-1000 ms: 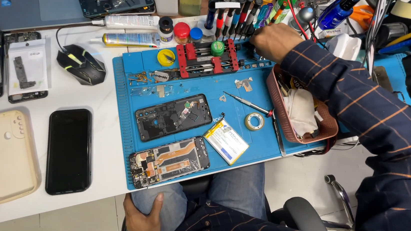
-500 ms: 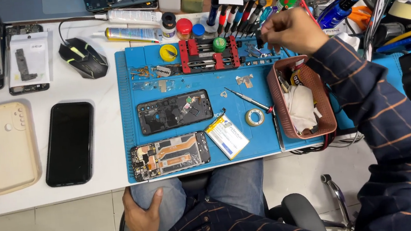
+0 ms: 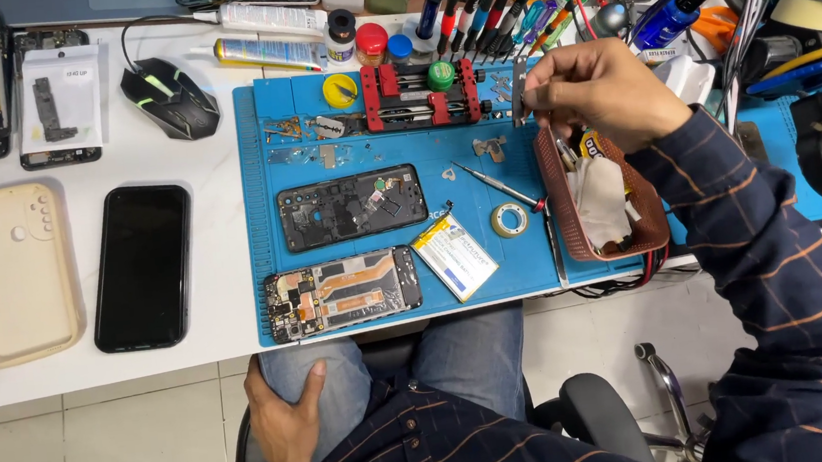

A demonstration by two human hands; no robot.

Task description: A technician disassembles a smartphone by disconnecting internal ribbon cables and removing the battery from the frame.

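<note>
My right hand (image 3: 604, 92) is raised over the right side of the blue work mat (image 3: 278, 314), pinching a pair of metal tweezers (image 3: 520, 98) that hang tip down. Just beneath it stands a brown basket (image 3: 555, 187) with white cloth and small items. My left hand (image 3: 287, 424) rests flat on my left thigh under the table edge, holding nothing. On the mat lie an opened phone frame (image 3: 351, 207), a second opened phone showing its board (image 3: 342, 293), a loose battery (image 3: 453, 257), a screwdriver (image 3: 497, 185) and a small tape roll (image 3: 508, 219).
A red holding jig (image 3: 418, 95) and a rack of screwdrivers (image 3: 481, 13) line the mat's far edge. Left of the mat lie a black phone (image 3: 141, 265), a cream phone case (image 3: 18, 272) and a black mouse (image 3: 169, 99). Cables and tools crowd the right side.
My right hand has come back from the tool rack toward me and now holds tweezers above the basket. My left hand stays on my thigh.
</note>
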